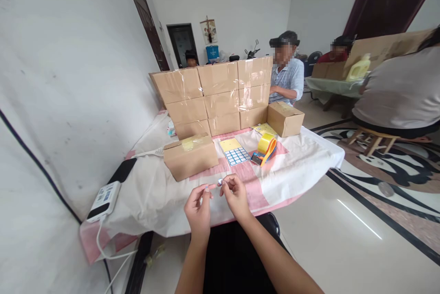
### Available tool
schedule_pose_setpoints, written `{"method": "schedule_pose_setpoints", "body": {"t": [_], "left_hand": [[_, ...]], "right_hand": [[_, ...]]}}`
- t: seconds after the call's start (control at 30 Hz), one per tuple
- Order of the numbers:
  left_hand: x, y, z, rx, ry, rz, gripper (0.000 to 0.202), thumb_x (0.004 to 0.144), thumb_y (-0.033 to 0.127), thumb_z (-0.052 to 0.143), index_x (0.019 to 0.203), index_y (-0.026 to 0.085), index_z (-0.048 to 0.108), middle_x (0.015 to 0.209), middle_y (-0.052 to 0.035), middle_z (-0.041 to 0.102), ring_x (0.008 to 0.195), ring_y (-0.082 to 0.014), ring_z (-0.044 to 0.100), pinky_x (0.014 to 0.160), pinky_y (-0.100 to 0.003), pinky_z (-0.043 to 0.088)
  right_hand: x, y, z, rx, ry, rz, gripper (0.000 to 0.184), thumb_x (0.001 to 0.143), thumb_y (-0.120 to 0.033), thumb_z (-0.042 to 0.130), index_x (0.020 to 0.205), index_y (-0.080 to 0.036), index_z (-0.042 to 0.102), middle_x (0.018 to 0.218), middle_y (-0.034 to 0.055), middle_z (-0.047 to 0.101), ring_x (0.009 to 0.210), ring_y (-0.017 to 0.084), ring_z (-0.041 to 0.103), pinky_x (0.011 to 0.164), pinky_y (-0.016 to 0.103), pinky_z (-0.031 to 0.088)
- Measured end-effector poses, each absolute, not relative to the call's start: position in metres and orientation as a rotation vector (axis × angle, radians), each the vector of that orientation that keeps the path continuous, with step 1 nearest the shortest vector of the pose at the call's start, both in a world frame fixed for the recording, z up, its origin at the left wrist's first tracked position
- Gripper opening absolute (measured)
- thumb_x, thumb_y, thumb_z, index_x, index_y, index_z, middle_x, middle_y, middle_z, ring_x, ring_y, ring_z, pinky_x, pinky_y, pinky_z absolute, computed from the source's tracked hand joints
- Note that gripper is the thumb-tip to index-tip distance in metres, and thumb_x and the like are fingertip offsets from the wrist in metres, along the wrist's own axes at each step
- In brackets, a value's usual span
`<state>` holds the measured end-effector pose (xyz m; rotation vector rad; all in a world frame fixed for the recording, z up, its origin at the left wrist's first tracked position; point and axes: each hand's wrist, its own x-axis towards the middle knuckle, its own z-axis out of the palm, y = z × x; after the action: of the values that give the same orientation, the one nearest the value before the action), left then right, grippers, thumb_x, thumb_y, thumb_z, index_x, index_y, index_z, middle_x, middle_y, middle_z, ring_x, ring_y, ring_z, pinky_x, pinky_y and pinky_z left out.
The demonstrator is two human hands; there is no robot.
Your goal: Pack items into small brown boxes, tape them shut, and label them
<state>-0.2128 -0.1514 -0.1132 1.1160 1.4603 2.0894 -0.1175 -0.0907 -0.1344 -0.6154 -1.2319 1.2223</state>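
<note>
Both my hands are raised close together over the near edge of the table. My right hand [235,197] pinches a small white-and-blue sticker [220,182] between thumb and fingertips. Just beside it, my left hand [198,207] has its thumb and fingers closed together; whatever lies at those fingertips is too small to make out. Beyond the hands lies a sheet of blue-bordered stickers [235,153] with a yellow top. Right of the sheet is a tape dispenser [264,149] with a yellow roll. A closed cardboard box [190,156] sits left of the sheet.
Stacked, taped cardboard boxes [220,95] form a wall across the table. Another box [285,118] stands at its right end. A white power bank [103,201] with a cable lies at the left edge. A person [288,72] sits behind the boxes; others are farther right.
</note>
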Motion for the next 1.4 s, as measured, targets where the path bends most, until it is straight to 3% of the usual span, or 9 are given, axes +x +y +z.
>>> {"method": "schedule_pose_setpoints", "body": {"t": [0.3,0.5,0.63,0.77,0.93,1.0,1.13,1.27,1.4], "left_hand": [[-0.214,-0.151,-0.113,1.118,1.424,1.994,0.025,0.084,0.042,0.07,0.086,0.018,0.066,0.078,-0.0054,0.074,0.061,-0.0157,0.062,0.066,-0.03,0.053],[-0.217,-0.149,-0.115,1.122,1.483,1.893,0.039,0.089,0.046,0.062,0.061,0.018,0.059,0.058,-0.0013,0.062,0.063,-0.0148,0.056,0.065,-0.026,0.044],[-0.222,-0.145,-0.119,1.071,1.51,1.95,0.029,0.087,0.044,0.065,0.075,0.018,0.063,0.063,-0.0011,0.064,0.063,-0.0151,0.057,0.066,-0.027,0.046],[-0.239,-0.145,-0.119,1.013,1.63,2.092,0.024,0.079,0.035,0.068,0.098,0.019,0.064,0.088,-0.0025,0.067,0.076,-0.0155,0.061,0.07,-0.027,0.048],[-0.288,-0.148,-0.119,0.929,1.901,2.206,0.021,0.072,0.024,0.063,0.092,0.021,0.065,0.098,-0.0019,0.065,0.088,-0.0168,0.059,0.077,-0.028,0.043],[-0.316,-0.149,-0.118,0.892,1.98,2.155,0.021,0.073,0.028,0.065,0.092,0.02,0.066,0.094,-0.0022,0.068,0.086,-0.0181,0.06,0.079,-0.03,0.043],[-0.371,-0.151,-0.117,0.754,2.056,1.958,0.044,0.078,0.049,0.066,0.108,0.017,0.065,0.084,-0.0055,0.074,0.075,-0.0207,0.061,0.079,-0.036,0.043],[-0.402,-0.159,-0.118,0.602,2.023,1.918,0.056,0.081,0.061,0.054,0.111,0.015,0.064,0.098,-0.0125,0.077,0.077,-0.0206,0.063,0.068,-0.032,0.041],[-0.406,-0.164,-0.122,0.596,1.946,1.965,0.052,0.079,0.058,0.053,0.107,0.016,0.065,0.106,-0.0136,0.076,0.081,-0.0197,0.065,0.063,-0.027,0.04]], "right_hand": [[-0.114,-0.085,-0.139,-0.634,-1.243,1.203,0.025,0.091,-0.043,0.063,0.085,-0.021,0.053,0.078,-0.0005,0.064,0.056,0.009,0.056,0.055,0.024,0.046],[-0.11,-0.081,-0.143,-0.641,-1.214,1.208,0.024,0.091,-0.041,0.063,0.087,-0.021,0.052,0.08,0.0,0.066,0.056,0.009,0.056,0.055,0.024,0.045],[-0.11,-0.08,-0.144,-0.632,-1.22,1.205,0.023,0.092,-0.04,0.062,0.087,-0.021,0.052,0.08,0.0001,0.065,0.056,0.009,0.055,0.056,0.024,0.045],[-0.109,-0.079,-0.144,-0.645,-1.224,1.196,0.025,0.091,-0.043,0.063,0.085,-0.021,0.052,0.079,-0.0001,0.065,0.056,0.009,0.054,0.055,0.024,0.044],[-0.109,-0.078,-0.144,-0.663,-1.228,1.201,0.025,0.09,-0.043,0.063,0.085,-0.021,0.052,0.078,-0.0005,0.064,0.055,0.009,0.054,0.056,0.024,0.044],[-0.109,-0.079,-0.143,-0.665,-1.229,1.206,0.025,0.09,-0.043,0.063,0.084,-0.021,0.052,0.078,-0.0004,0.064,0.055,0.009,0.054,0.056,0.024,0.044],[-0.11,-0.079,-0.143,-0.66,-1.226,1.205,0.026,0.089,-0.043,0.064,0.083,-0.021,0.052,0.077,-0.0001,0.064,0.055,0.009,0.054,0.055,0.024,0.044],[-0.111,-0.079,-0.143,-0.67,-1.235,1.217,0.026,0.089,-0.042,0.064,0.082,-0.021,0.052,0.077,-0.0003,0.064,0.056,0.009,0.054,0.056,0.024,0.043],[-0.112,-0.079,-0.143,-0.667,-1.232,1.244,0.028,0.088,-0.044,0.066,0.083,-0.021,0.051,0.077,-0.0003,0.064,0.055,0.009,0.053,0.055,0.024,0.043]]}}
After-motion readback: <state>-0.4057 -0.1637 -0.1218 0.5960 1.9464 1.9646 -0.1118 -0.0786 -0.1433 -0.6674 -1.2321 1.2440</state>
